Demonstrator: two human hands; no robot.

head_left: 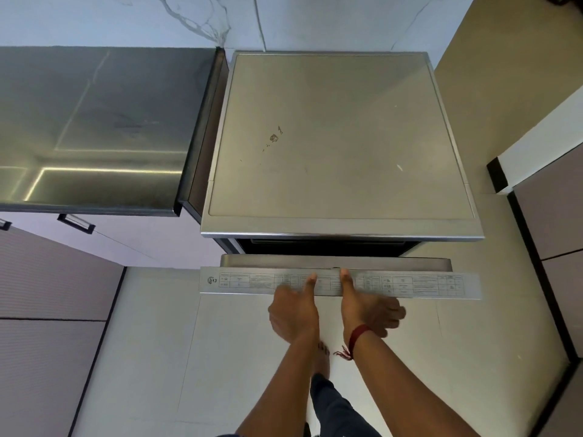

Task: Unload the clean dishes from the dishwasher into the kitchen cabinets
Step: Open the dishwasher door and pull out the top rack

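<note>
The freestanding dishwasher fills the middle of the view, its flat grey top bare apart from a dark smudge. To its left, almost touching its side, runs a dark glossy countertop with pale lower cabinets beneath; further cabinets stand off to its right. The dishwasher door is tilted a short way out from the body, leaving a narrow dark gap below the top, and its upper edge carries a printed programme strip. Both hands are on that edge at its middle: the left hand and the right hand, which has a red thread at the wrist, each lay a thumb on the strip with the fingers curled under the front, gripping the door. No dishes show; presumably they sit inside, hidden. The step looks like opening the door. Next it likely needs lowering fully, and then a rack drawn out.
</note>
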